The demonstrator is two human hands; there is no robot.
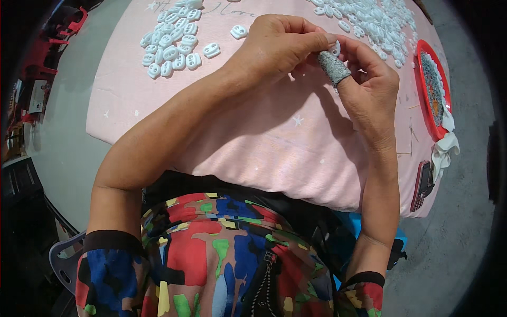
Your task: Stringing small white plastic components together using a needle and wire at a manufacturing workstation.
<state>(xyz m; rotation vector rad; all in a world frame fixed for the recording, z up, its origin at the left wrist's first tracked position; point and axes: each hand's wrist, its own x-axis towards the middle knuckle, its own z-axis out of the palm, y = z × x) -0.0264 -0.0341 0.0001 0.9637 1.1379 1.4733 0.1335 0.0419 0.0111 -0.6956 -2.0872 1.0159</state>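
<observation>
White pieces (169,39) lie heaped on the pink worktop (124,105). Next, the left grip (280,47) is pinched on a white toggle (336,48) above the worktop; the right grip (372,87), its thumb in a grey wrap (334,68), also pinches it. Rightward come a second heap (375,26), a phone (421,185) and a red tray (425,105).

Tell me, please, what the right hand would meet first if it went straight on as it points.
Probably the left hand: the right hand points up-left toward it, with a small white piece where they meet, though depth is unclear.
</observation>
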